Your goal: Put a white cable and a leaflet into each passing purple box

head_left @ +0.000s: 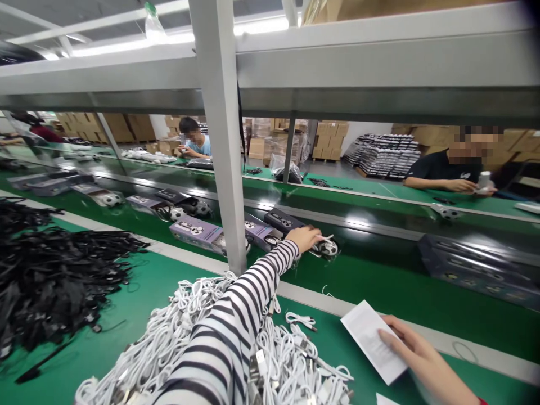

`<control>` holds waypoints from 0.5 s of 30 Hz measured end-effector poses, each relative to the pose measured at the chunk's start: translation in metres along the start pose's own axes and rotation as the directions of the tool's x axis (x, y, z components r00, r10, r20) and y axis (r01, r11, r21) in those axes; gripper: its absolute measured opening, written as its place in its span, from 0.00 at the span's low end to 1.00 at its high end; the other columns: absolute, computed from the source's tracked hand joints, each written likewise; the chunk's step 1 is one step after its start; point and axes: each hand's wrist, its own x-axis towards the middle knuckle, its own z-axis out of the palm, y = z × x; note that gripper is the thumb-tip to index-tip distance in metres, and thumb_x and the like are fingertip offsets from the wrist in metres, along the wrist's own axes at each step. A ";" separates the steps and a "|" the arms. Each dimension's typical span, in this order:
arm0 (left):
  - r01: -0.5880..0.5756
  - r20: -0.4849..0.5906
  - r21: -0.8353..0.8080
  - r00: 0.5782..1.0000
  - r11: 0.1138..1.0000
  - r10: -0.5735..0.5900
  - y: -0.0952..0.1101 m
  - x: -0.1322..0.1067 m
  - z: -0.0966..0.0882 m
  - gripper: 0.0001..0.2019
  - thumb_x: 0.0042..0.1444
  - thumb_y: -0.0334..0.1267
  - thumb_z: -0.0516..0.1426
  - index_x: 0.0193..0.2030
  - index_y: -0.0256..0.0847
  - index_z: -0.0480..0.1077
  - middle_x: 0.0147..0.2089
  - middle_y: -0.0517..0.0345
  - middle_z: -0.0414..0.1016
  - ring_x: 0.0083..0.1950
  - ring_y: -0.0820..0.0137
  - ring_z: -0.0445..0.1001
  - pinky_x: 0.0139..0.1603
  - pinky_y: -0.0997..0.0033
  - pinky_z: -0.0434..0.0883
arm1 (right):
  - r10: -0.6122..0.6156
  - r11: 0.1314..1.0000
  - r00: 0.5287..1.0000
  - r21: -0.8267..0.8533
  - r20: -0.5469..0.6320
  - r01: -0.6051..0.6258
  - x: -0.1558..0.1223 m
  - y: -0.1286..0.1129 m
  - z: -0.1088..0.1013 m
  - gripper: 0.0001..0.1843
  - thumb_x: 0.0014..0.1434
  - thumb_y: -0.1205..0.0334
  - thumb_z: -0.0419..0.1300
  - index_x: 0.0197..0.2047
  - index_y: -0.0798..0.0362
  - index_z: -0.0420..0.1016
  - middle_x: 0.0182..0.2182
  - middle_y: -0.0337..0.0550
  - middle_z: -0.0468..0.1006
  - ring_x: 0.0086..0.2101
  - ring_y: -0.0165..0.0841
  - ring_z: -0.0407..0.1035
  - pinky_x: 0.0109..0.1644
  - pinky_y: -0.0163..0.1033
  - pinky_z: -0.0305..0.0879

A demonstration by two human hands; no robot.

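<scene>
Head cam only here. The left hand (304, 238), in a black-and-white striped sleeve, stretches across a dark conveyor belt (371, 270), fingers closed on a thin white cable (324, 239) right at a small black-and-white soccer-ball gadget (328, 248). Just beside that are flat purple printed boxes (196, 233) and more ball gadgets on the belt.

The right hand (415, 351) is down at the bottom right, gripping a white paper leaflet (373, 343) with the fingers lying over its edge. It sits just past a big tangled heap of white cables (291, 360) on the green workbench (139, 304), with a heap of black cables (54, 275) off to the left.

Across the line, a co-worker in a black T-shirt (442, 174) has both hands on something white, and another person in a light blue T-shirt (194, 145) works farther back. Stacked cardboard boxes (329, 140) fill the background.
</scene>
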 end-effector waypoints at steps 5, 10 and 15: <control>0.027 0.000 0.104 1.000 0.994 -0.027 0.008 -0.009 0.002 0.20 0.63 0.50 0.40 0.49 0.42 0.65 0.40 0.48 0.74 0.42 0.58 0.74 0.41 0.60 0.69 | 0.000 1.000 1.000 -0.014 -0.007 0.000 0.000 -0.011 0.004 0.23 0.56 0.43 0.55 0.47 0.50 0.71 0.39 0.44 0.77 0.38 0.40 0.72 0.38 0.38 0.71; 0.037 -0.123 0.062 0.992 0.997 -0.029 0.015 -0.009 0.003 0.21 0.64 0.48 0.38 0.50 0.43 0.65 0.46 0.49 0.71 0.42 0.63 0.73 0.39 0.66 0.69 | -0.046 0.997 0.998 -0.063 -0.053 0.043 -0.001 -0.013 0.002 0.23 0.56 0.43 0.55 0.46 0.50 0.71 0.40 0.44 0.77 0.37 0.40 0.72 0.37 0.38 0.71; 0.006 -0.210 0.082 0.978 0.997 0.011 -0.003 -0.018 -0.017 0.22 0.63 0.52 0.38 0.51 0.50 0.66 0.48 0.53 0.66 0.40 0.66 0.72 0.38 0.69 0.68 | -0.340 0.816 0.926 -0.541 -0.163 0.204 0.025 -0.038 -0.028 0.20 0.59 0.45 0.51 0.42 0.50 0.74 0.39 0.45 0.75 0.38 0.38 0.70 0.40 0.37 0.66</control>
